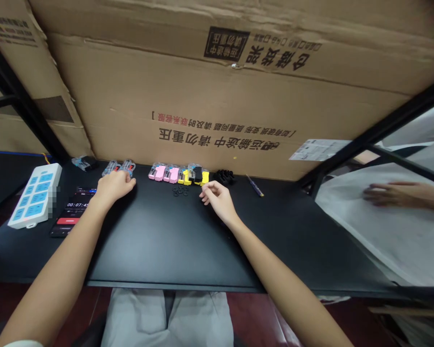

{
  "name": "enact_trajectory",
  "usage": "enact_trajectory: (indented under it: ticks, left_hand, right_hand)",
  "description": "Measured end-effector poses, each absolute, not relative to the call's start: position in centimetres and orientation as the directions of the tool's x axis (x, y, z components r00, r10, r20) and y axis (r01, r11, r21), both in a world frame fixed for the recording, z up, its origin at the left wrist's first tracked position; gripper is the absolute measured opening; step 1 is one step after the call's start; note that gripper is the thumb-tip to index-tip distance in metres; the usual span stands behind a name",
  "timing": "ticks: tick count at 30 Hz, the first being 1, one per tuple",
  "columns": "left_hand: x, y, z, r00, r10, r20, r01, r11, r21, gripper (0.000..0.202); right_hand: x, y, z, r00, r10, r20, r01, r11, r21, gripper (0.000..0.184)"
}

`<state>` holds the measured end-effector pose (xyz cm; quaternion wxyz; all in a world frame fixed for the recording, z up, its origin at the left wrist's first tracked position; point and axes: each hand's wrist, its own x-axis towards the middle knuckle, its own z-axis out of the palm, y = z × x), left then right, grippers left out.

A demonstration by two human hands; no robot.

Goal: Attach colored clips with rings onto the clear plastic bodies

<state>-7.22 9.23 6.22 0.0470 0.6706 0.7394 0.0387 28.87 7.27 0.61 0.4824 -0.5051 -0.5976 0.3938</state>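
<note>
My left hand [115,187] is over the table's back left, right in front of clear plastic pieces with red parts [129,166]. Its fingers are mostly hidden behind the knuckles; only the thumb shows at the side. My right hand [218,198] has thumb and fingers drawn together, and whatever may be between them is too small to make out. Just behind it are yellow-and-clear plastic pieces [185,177], one with a black part. Pink-and-clear pieces [159,172] line up to their left. Small black rings [181,191] lie left of my right hand.
Black parts [224,176] and a thin screwdriver-like tool [255,185] lie right of the row. A white power strip [36,195] and a phone with a running timer [74,212] occupy the left. Cardboard [210,96] walls the back. Another person's hand [386,194] rests on white sheeting at right.
</note>
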Motion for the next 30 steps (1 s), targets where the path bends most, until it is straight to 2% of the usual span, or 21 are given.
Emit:
enact_trajectory:
  ticks: [3, 6, 9, 12, 17, 21, 23, 25, 27, 29, 30]
  left_hand:
    - [-5.8, 8.9, 5.8, 0.136, 0.991, -0.006, 0.961, -0.131, 0.242, 0.032]
    - [-3.6, 8.0, 5.3, 0.324, 0.945, 0.045, 0.862, -0.314, 0.399, 0.027]
    - [-1.7, 7.1, 4.8, 0.407, 0.909, 0.094, 0.785, -0.4, 0.472, 0.026]
    - [-0.9, 6.8, 4.5, 0.434, 0.89, 0.141, 0.75, -0.444, 0.49, 0.024]
    - [-1.2, 6.9, 4.5, 0.424, 0.884, 0.197, 0.731, -0.463, 0.502, 0.022]
    - [-0.9, 6.6, 4.9, 0.43, 0.872, 0.234, 0.742, -0.489, 0.459, 0.023]
    - [-0.6, 6.4, 5.0, 0.46, 0.856, 0.238, 0.727, -0.517, 0.453, 0.024]
    - [-0.3, 6.2, 4.8, 0.496, 0.834, 0.241, 0.698, -0.548, 0.46, 0.025]
    - [0.1, 6.0, 4.5, 0.526, 0.815, 0.244, 0.664, -0.573, 0.481, 0.022]
    - [0.6, 5.7, 4.1, 0.537, 0.809, 0.24, 0.63, -0.574, 0.523, 0.023]
    - [0.9, 5.4, 3.9, 0.536, 0.812, 0.231, 0.615, -0.563, 0.553, 0.03]
  right_hand:
    - [30.7, 7.9, 0.9, 0.043, 0.93, 0.364, 0.471, 0.302, -0.829, 0.025]
    - [33.5, 8.8, 0.9, 0.035, 0.865, 0.501, 0.751, 0.308, -0.584, 0.039]
    - [36.0, 9.7, 0.4, -0.002, 0.872, 0.49, 0.884, 0.23, -0.407, 0.048]
    - [37.3, 10.1, -0.1, -0.025, 0.903, 0.429, 0.926, 0.183, -0.331, 0.044]
    - [37.0, 9.9, 0.0, -0.018, 0.911, 0.413, 0.925, 0.172, -0.338, 0.035]
    - [36.2, 9.6, 0.9, -0.006, 0.913, 0.407, 0.925, 0.16, -0.345, 0.019]
    - [36.0, 9.3, 1.5, 0.017, 0.932, 0.362, 0.926, 0.122, -0.357, 0.011]
    - [35.7, 8.8, 2.3, 0.047, 0.956, 0.289, 0.918, 0.072, -0.39, 0.011]
    - [35.3, 8.2, 2.9, 0.04, 0.977, 0.208, 0.865, 0.07, -0.497, 0.018]
    - [34.4, 7.4, 3.3, -0.036, 0.995, 0.089, 0.721, 0.087, -0.687, 0.022]
    - [33.7, 6.9, 3.4, -0.098, 0.995, 0.004, 0.624, 0.064, -0.779, 0.024]
